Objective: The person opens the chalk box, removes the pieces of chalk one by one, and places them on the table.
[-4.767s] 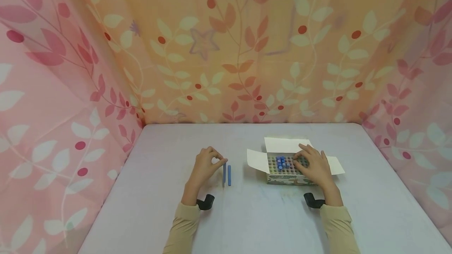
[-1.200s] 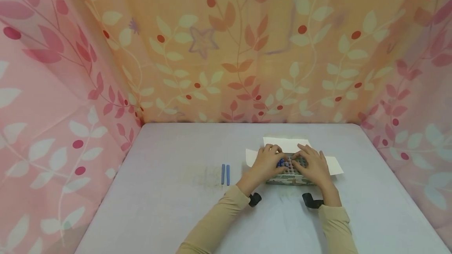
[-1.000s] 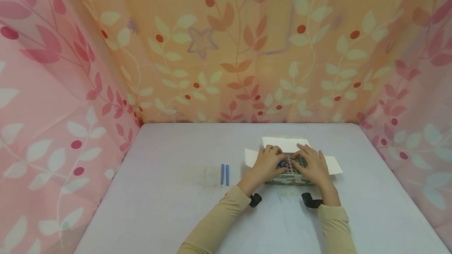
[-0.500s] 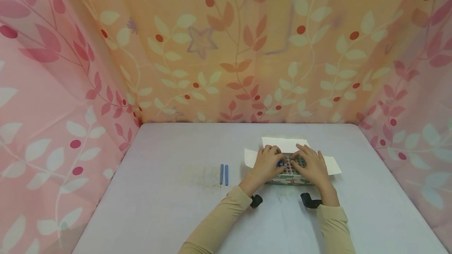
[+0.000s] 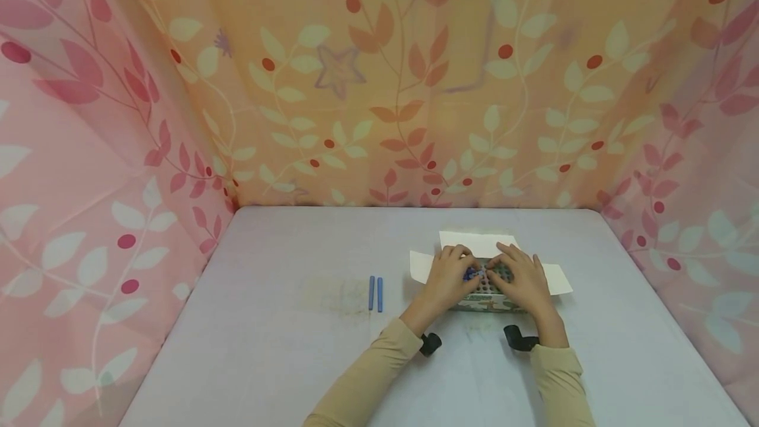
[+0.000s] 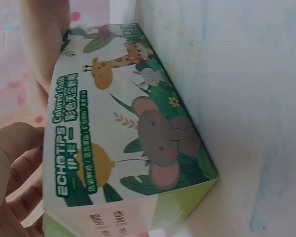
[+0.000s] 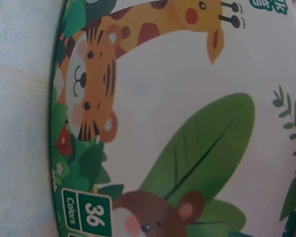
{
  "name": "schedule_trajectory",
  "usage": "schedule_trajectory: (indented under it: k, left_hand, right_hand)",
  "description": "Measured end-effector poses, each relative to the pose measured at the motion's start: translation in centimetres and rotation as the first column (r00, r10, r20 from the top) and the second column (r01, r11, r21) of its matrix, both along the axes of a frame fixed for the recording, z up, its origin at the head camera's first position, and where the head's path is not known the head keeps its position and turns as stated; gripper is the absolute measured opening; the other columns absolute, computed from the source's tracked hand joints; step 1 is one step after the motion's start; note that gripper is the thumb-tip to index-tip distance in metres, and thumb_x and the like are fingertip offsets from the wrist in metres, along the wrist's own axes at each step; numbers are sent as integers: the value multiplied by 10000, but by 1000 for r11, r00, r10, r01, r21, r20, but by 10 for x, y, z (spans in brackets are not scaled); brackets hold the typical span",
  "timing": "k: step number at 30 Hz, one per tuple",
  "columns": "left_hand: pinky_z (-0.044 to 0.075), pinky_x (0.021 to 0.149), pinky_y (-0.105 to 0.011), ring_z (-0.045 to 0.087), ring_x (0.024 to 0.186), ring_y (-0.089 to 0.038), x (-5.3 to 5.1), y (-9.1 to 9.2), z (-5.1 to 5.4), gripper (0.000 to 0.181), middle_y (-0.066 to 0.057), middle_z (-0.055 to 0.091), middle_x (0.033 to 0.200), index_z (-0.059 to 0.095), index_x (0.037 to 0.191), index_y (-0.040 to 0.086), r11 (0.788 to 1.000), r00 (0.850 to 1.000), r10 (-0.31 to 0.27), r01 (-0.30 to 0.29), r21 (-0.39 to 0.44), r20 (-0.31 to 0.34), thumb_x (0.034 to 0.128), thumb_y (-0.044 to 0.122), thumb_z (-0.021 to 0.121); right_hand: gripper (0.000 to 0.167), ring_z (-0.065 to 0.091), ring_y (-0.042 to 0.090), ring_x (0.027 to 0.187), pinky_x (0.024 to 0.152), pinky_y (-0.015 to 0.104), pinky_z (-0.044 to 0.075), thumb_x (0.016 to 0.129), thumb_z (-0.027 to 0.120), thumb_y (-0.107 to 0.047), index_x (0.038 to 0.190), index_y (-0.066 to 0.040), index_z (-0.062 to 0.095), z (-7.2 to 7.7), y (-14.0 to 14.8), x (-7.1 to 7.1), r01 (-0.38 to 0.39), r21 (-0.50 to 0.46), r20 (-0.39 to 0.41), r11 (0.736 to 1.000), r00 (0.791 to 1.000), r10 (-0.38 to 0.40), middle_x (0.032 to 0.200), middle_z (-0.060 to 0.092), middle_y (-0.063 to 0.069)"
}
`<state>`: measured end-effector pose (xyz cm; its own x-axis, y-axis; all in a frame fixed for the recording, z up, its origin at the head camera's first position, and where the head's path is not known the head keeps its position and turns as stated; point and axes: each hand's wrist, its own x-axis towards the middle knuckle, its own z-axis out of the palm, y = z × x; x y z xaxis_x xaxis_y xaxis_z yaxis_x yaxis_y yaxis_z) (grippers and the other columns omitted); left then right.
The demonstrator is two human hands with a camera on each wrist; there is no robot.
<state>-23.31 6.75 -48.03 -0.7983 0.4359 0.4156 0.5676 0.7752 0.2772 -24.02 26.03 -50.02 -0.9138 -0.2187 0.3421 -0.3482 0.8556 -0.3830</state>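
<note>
A cardboard box of coloured chalk (image 5: 483, 303) stands on the table with its white flaps folded out. Rows of round chalk ends fill its top, with a cluster of blue chalks (image 5: 471, 273) at the left. My left hand (image 5: 447, 275) reaches over the left side, thumb and fingertips at the blue chalks. From the right, my right hand (image 5: 522, 277) reaches in, its thumb and index fingertips close to the left hand's. Whether either hand pinches a chalk is too small to tell. In the left wrist view, left-hand fingers (image 6: 12, 158) show behind the box's printed side (image 6: 123, 123).
Two blue chalk sticks (image 5: 376, 294) lie side by side on the table, left of the box. Faint chalk smudges (image 5: 338, 296) mark the white tabletop there. A black wrist mount (image 5: 431, 344) sits by the left wrist, another (image 5: 520, 338) by the right.
Earlier my left hand held one blue chalk stick beside another on the table; it has since moved right to the box, leaving both sticks there. My right hand has stayed over the box.
</note>
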Motion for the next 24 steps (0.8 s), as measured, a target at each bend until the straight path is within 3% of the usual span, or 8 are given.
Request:
schedule_trajectory:
  k: [14, 24]
  left_hand:
    - [433, 884, -311, 499, 1036, -133, 2, -3, 10, 143, 69, 560, 1083, 674, 938, 244, 994, 999, -24, 20, 110, 37, 861, 359, 640]
    - [440, 888, -337, 514, 1017, -145, 7, -12, 26, 139, 58, 569, 1059, 665, 952, 218, 965, 998, -54, 49, 257, 12, 867, 325, 642]
  right_hand:
    - [118, 340, 433, 1288, 988, 722, 119, 792, 718, -249, 852, -194, 633, 2, -2, 3, -4, -8, -8, 1000, 1000, 4, 1367, 466, 158]
    - [117, 342, 435, 1286, 991, 719, 118, 797, 718, -257, 849, -193, 634, 2, -2, 2, 4, -4, -4, 1000, 1000, -4, 1367, 467, 156]
